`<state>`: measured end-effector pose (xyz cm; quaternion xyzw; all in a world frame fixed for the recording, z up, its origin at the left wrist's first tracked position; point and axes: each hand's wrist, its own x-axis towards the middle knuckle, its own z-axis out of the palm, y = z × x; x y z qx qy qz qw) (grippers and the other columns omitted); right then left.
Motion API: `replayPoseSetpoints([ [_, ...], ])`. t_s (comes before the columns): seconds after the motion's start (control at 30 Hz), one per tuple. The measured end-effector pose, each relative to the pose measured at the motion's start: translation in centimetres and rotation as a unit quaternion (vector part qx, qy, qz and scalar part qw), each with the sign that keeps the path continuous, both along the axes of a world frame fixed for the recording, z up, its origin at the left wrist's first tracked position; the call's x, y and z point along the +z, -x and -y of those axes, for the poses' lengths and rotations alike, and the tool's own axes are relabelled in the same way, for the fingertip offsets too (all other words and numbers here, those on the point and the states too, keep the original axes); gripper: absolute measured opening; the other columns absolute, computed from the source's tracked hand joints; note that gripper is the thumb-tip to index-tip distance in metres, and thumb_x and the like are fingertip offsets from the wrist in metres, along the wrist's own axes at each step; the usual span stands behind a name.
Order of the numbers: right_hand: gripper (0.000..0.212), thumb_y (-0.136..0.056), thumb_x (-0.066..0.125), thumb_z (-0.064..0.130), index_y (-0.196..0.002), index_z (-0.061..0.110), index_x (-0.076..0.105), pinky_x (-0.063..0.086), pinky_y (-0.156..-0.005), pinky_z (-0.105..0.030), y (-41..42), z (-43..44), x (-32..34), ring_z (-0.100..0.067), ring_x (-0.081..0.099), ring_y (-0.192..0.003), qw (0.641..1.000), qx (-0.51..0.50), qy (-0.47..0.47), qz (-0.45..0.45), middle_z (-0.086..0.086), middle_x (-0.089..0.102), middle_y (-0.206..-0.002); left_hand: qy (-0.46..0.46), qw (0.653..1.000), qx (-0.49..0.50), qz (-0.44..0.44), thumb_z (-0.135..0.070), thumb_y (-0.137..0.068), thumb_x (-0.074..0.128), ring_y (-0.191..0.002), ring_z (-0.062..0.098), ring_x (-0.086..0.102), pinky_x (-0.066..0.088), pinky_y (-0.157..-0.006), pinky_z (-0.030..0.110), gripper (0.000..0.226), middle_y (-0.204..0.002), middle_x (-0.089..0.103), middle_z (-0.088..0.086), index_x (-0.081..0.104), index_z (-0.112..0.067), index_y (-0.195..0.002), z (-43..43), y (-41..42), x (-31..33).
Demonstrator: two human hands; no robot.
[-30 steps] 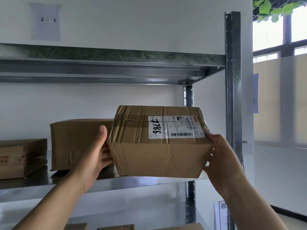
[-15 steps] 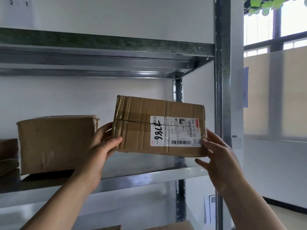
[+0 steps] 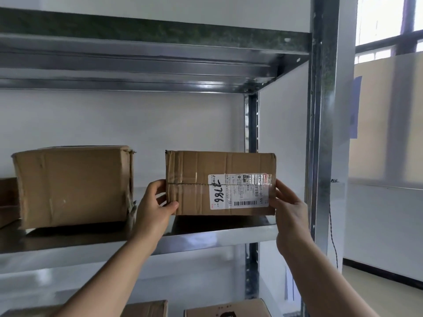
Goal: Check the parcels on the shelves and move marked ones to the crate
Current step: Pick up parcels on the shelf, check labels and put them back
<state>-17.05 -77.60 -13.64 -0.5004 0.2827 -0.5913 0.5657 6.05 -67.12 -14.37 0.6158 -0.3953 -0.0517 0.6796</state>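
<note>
A brown cardboard parcel (image 3: 201,179) stands on edge at the right end of the metal shelf (image 3: 206,239). Its taped face points at me and carries a white shipping label (image 3: 239,191) with "7786" handwritten in black. My left hand (image 3: 155,207) grips the parcel's left edge, thumb across the front. My right hand (image 3: 288,207) presses on its right edge. The parcel's bottom edge sits at or just above the shelf surface; I cannot tell whether it touches. No crate is in view.
A larger plain cardboard box (image 3: 73,186) stands on the same shelf to the left, and another box edge (image 3: 8,200) shows at the far left. More boxes (image 3: 226,308) lie on the shelf below. A steel upright (image 3: 322,133) stands just right of my right hand.
The parcel has been tipped from top-up to face-forward and moved back onto the shelf's right end. Both hands stayed on its sides. The camera view has dropped slightly.
</note>
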Motion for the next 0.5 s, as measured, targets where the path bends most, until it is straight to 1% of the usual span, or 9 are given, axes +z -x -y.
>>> replayPoseSetpoints([
  [0.07,0.047,-0.095,0.043,-0.012,-0.097,0.024,0.073,0.058,-0.086,-0.035,-0.6,0.7,-0.7,-0.021,0.069,-0.088,0.998,-0.004,0.018,-0.061,-0.001,0.076,-0.092,-0.031,0.999,0.011,0.01,-0.001,-0.093,0.064,-0.118,0.019,0.059,0.049,-0.093,0.035,0.044,-0.126,0.061,-0.002,0.052,-0.018,-0.131,0.5,-0.1,-0.3],
  [0.13,0.043,-0.093,0.044,-0.009,-0.109,0.022,0.068,0.055,-0.093,-0.042,-1.5,1.0,-1.6,-0.025,0.069,-0.099,0.989,-0.02,0.052,-0.135,0.001,0.075,-0.099,-0.061,0.998,0.007,0.007,-0.013,-0.096,0.063,-0.125,0.019,0.055,0.045,-0.102,0.038,0.046,-0.133,0.059,0.0,0.047,-0.019,-0.139,0.8,0.1,-0.5],
  [0.2,0.042,-0.095,0.046,-0.004,-0.125,0.025,0.056,0.053,-0.097,-0.053,-2.2,1.1,-2.3,-0.026,0.066,-0.103,0.977,-0.041,0.084,-0.19,0.003,0.072,-0.106,-0.093,0.996,-0.006,0.008,-0.021,-0.099,0.06,-0.131,0.016,0.048,0.039,-0.11,0.039,0.054,-0.139,0.051,-0.002,0.038,-0.018,-0.148,0.8,0.3,-0.5],
  [0.27,0.043,-0.09,0.047,-0.003,-0.121,0.028,0.048,0.045,-0.104,-0.061,-2.6,0.9,-2.5,-0.03,0.064,-0.102,0.966,-0.064,0.104,-0.226,0.005,0.07,-0.103,-0.114,0.993,-0.018,0.007,-0.026,-0.1,0.059,-0.139,0.02,0.043,0.036,-0.115,0.042,0.061,-0.151,0.044,0.002,0.03,-0.021,-0.154,0.6,0.5,-0.3],
  [0.33,0.046,-0.086,0.049,-0.004,-0.116,0.031,0.044,0.036,-0.112,-0.061,-2.8,0.9,-2.6,-0.027,0.062,-0.101,0.964,-0.064,0.103,-0.236,0.01,0.068,-0.102,-0.121,0.992,-0.023,0.004,-0.028,-0.101,0.057,-0.145,0.023,0.037,0.032,-0.116,0.04,0.063,-0.158,0.037,0.006,0.026,-0.022,-0.156,0.3,0.8,0.1],
  [0.37,0.049,-0.086,0.05,-0.002,-0.122,0.03,0.042,0.033,-0.115,-0.061,-2.8,0.9,-2.6,-0.028,0.061,-0.109,0.964,-0.064,0.101,-0.236,0.007,0.067,-0.111,-0.117,0.993,-0.021,0.002,-0.028,-0.101,0.056,-0.146,0.023,0.036,0.031,-0.114,0.037,0.063,-0.159,0.036,0.007,0.025,-0.021,-0.156,0.2,1.0,0.3],
  [0.4,0.054,-0.087,0.052,0.002,-0.132,0.029,0.038,0.031,-0.117,-0.061,-2.8,0.8,-2.6,-0.031,0.056,-0.122,0.966,-0.064,0.099,-0.231,0.002,0.064,-0.125,-0.107,0.994,-0.02,-0.005,-0.027,-0.102,0.055,-0.145,0.023,0.036,0.031,-0.112,0.035,0.062,-0.159,0.036,0.006,0.025,-0.02,-0.157,0.0,1.2,0.5],
  [0.47,0.069,-0.093,0.056,0.008,-0.151,0.025,0.023,0.027,-0.121,-0.058,-2.8,0.7,-2.7,-0.035,0.036,-0.144,0.966,-0.075,0.106,-0.222,-0.005,0.045,-0.153,-0.073,0.997,-0.016,-0.026,-0.026,-0.103,0.052,-0.144,0.022,0.038,0.031,-0.109,0.032,0.06,-0.159,0.037,0.004,0.027,-0.019,-0.157,-0.5,1.4,0.8],
  [0.5,0.076,-0.095,0.058,0.009,-0.157,0.023,0.016,0.023,-0.123,-0.056,-2.7,0.4,-2.6,-0.033,0.025,-0.151,0.963,-0.09,0.121,-0.221,-0.005,0.032,-0.163,-0.055,0.998,-0.013,-0.03,-0.026,-0.103,0.052,-0.144,0.021,0.038,0.03,-0.111,0.033,0.058,-0.159,0.038,0.003,0.028,-0.02,-0.157,-0.9,1.5,0.8],
])
